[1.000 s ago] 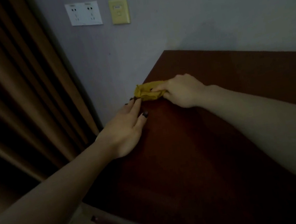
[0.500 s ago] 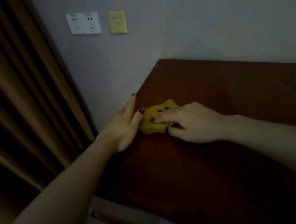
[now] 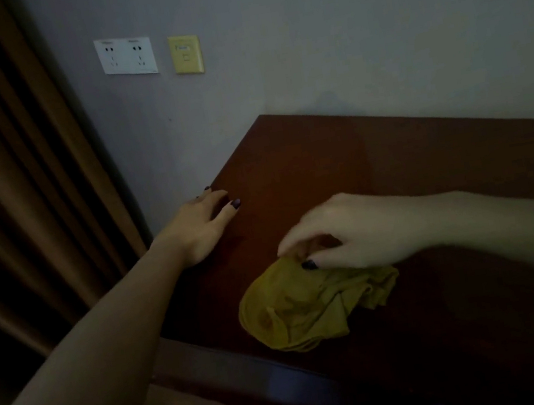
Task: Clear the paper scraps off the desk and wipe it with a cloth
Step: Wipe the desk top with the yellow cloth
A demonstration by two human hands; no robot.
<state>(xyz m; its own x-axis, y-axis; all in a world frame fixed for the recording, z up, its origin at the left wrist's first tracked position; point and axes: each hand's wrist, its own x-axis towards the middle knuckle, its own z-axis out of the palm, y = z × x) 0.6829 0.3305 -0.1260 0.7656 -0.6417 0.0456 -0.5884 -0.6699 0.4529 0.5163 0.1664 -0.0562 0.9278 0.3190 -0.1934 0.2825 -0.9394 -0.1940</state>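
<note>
Cloth [image 3: 312,303], mustard yellow and badly crumpled, lies on the dark reddish bench [image 3: 375,168] right under the right hand [image 3: 356,230], close to the near edge. That hand comes in from the right with its knuckles arched up; the thumb and a fingertip, both with dark-painted nails, are pinched together on the upper fold of the cloth, while most of the fabric spreads out below and toward the person, sagging flat on the wood. The left hand [image 3: 200,229] sits well apart from the cloth, out to the far left, resting palm down on the bench's left edge with the fingers loosely spread and nothing in its grasp; a couple of its fingertips reach over the side toward the wall. Both forearms are bare. Beyond the left hand, up on the grey wall [image 3: 337,35], there is a white double power outlet [image 3: 126,55] and just beside it a pale yellow wall plate [image 3: 185,54]. A brown curtain [image 3: 4,172] hangs to the left of that arm, running down past the corner of the bench. The room is dim, and I can make out no paper scraps on the stretch of bench around either hand.
</note>
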